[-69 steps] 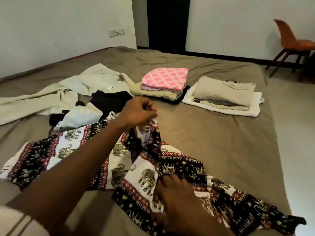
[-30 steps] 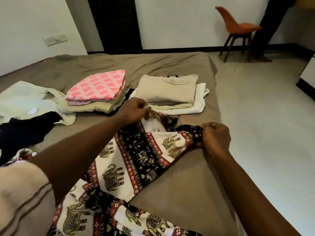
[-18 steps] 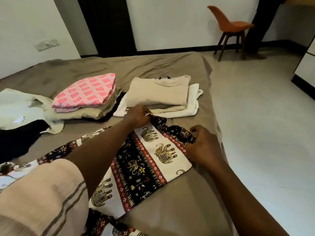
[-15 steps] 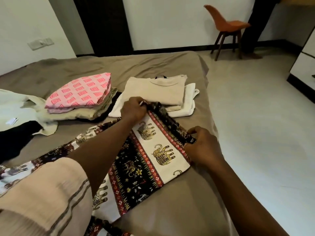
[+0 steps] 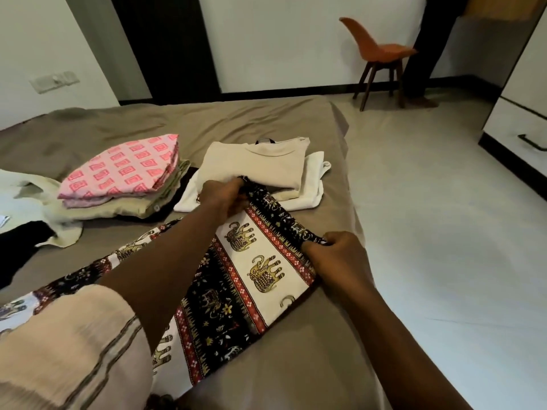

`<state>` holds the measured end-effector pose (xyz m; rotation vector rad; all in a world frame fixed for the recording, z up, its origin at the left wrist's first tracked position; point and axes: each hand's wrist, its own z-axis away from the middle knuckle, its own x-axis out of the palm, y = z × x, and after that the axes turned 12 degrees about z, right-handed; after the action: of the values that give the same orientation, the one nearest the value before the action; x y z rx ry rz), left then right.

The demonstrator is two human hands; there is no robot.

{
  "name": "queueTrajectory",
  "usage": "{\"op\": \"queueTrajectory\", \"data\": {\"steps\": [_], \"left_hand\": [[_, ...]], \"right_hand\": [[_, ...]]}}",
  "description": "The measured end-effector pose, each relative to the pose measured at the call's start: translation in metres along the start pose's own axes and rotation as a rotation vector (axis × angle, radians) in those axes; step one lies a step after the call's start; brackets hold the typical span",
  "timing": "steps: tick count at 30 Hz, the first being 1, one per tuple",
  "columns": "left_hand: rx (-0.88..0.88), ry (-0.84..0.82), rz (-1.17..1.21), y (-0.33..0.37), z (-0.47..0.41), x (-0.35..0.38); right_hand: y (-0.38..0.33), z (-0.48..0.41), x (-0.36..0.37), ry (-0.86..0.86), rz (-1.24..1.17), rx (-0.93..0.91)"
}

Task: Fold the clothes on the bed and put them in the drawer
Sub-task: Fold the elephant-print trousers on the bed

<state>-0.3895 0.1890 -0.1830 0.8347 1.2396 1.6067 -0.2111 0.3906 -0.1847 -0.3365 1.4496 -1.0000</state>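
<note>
both hands pinch the dark end hem of the thin black, white and red elephant-print cotton garment, left hand at the far corner, right hand at the near one. the garment lies flat on the brown-sheeted bed, its far corner just beside the folded beige and white pile. it looks light, limp and creasable; corners seem the best hold. both arms reach forward, knuckles up.

- printed cloth, near: black, white and red bands, gold elephants, small flowers
- folded top, far left: pink with a square pattern
- folded shirt: beige
- bed sheet: plain grey-brown
- chair, far right: orange
</note>
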Motion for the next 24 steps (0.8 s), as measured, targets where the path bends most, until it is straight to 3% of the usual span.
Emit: {"op": "queueTrajectory", "data": {"steps": [3, 6, 8, 12, 15, 17, 19, 21, 23, 24], "left_hand": [[-0.155, -0.076, 0.265, 0.003, 0.001, 0.004], [-0.074, -0.024, 0.450, 0.003, -0.006, 0.008], [-0.006, -0.038, 0.407, 0.001, -0.008, 0.010], [0.086, -0.176, 0.094, -0.006, 0.008, -0.002], [0.402, -0.214, -0.402, -0.005, 0.054, -0.037], [0.558, -0.337, -0.669, -0.005, 0.097, -0.077], [0.567, -0.526, -0.812, -0.005, 0.143, -0.125], [0.516, -0.635, -0.965, -0.013, 0.180, -0.173], [0.485, -0.640, -1.059, -0.026, 0.214, -0.222], [0.479, -0.621, -1.080, -0.033, 0.230, -0.243]], "right_hand": [[0.005, -0.004, -0.002, 0.011, -0.088, 0.051], [0.013, -0.005, -0.002, 0.035, 0.058, 0.020], [0.016, -0.004, -0.003, 0.034, 0.218, -0.035], [0.015, 0.006, -0.004, 0.120, 0.444, -0.157], [0.013, 0.015, -0.003, 0.255, 0.495, -0.284], [0.003, 0.029, 0.003, 0.257, 0.408, -0.393], [-0.009, 0.049, 0.010, 0.085, 0.243, -0.494], [-0.017, 0.073, 0.018, -0.313, 0.094, -0.607], [-0.020, 0.111, 0.031, -0.693, 0.211, -0.708], [-0.022, 0.130, 0.037, -0.790, 0.385, -0.748]]}}
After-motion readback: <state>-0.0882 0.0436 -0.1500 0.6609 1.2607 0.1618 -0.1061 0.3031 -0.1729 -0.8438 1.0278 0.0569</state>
